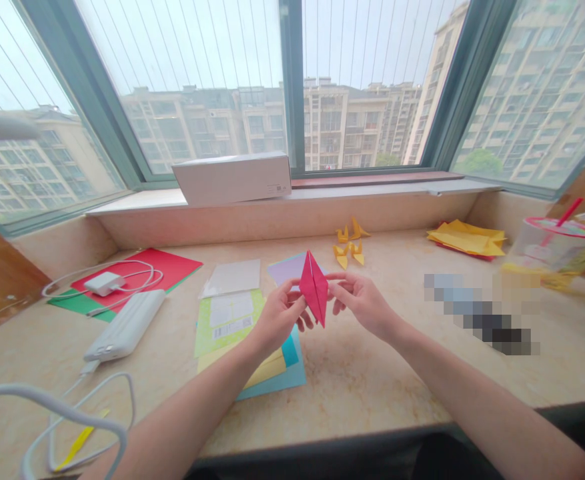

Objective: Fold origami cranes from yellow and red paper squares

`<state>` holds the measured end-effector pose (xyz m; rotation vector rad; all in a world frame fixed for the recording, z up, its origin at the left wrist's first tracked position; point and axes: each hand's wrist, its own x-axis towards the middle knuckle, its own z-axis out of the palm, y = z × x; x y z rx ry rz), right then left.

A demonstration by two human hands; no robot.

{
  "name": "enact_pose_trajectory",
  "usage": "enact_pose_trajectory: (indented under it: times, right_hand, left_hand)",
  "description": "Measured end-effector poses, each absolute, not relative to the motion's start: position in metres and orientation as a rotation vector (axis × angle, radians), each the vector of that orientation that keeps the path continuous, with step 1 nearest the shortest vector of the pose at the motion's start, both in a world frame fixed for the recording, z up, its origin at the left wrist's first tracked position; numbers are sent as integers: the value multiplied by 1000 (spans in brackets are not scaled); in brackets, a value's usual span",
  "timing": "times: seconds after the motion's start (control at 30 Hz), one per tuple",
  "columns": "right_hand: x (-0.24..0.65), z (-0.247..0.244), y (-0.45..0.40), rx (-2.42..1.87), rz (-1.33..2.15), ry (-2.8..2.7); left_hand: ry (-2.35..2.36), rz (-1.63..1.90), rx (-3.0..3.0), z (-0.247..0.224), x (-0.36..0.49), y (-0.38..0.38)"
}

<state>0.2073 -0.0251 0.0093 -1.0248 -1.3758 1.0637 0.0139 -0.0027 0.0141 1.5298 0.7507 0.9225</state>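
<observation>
A red folded origami paper (315,288), shaped like a long diamond with a slit down its middle, is held upright above the counter. My left hand (281,313) pinches its left edge between thumb and fingers. On the other side, my right hand (359,300) grips the right corner with thumb and forefinger. Just beyond the hands stand several small yellow paper cranes (349,252). Beneath and to the left lie stacked coloured papers (229,333) in green, yellow and blue, and a lilac sheet (287,270) is partly hidden behind the folded paper.
At left, a white power bank (127,327) and a charger (105,283) with looping cables lie near red paper (172,270). A white box (232,180) rests on the sill. Yellow papers (465,237) and a lidded cup (552,247) with a straw stand at right.
</observation>
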Motion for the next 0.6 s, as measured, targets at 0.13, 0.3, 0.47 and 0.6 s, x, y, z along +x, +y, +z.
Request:
enact_pose_trajectory:
  times: [0.13, 0.3, 0.47, 0.6]
  right_hand:
    - [207, 9, -26, -1004, 1088, -1377]
    - [207, 7, -25, -1033, 1067, -1420]
    - [208, 7, -25, -1023, 1049, -1470]
    - [208, 8, -26, -1026, 1047, -1472]
  left_hand:
    - [795, 932, 1576, 13, 14, -3]
    - [739, 904, 1621, 12, 13, -5]
    - [690, 887, 1630, 12, 13, -8]
    - [673, 881, 1634, 12, 14, -8]
